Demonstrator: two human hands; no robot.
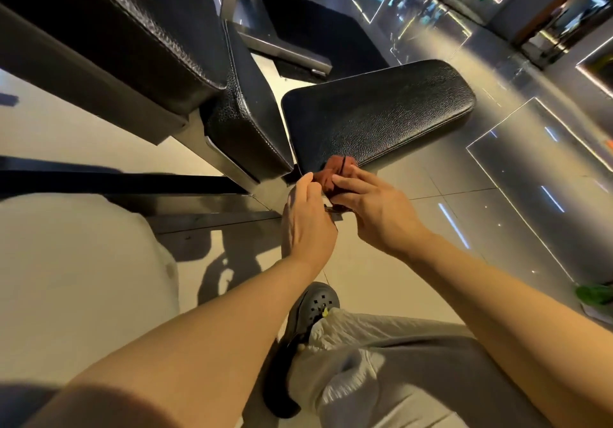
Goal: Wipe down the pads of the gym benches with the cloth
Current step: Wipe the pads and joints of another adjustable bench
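Head view is looking down over both bare forearms at two black gym pads. Farthest left, a long backrest pad (132, 29) is slanting across the upper corner, and its metal frame (229, 158) is showing below it. Just right of that, a narrower seat pad (252, 122) is tilting down toward the floor. Further right, a flat bench pad (378, 112) is stretching out toward the far right, its pebbled black surface catching the light.

At the near end of that bench pad, both hands are meeting on a bunched reddish-brown cloth (331, 177). The left hand (306, 218) is pinching the cloth's left edge between thumb and curled fingers. The right hand (374, 208) is gripping the cloth from the right, its fingers curling over the top of the bundle. The cloth is sitting at the pad's near edge, but whether it is touching the pad cannot be told.

Below the hands, a dark clog (311, 311) is standing on the pale tiled floor (431, 175), with a grey trouser leg (398, 361) beside it. At the far right edge, something green (593, 295) is lying on the floor.
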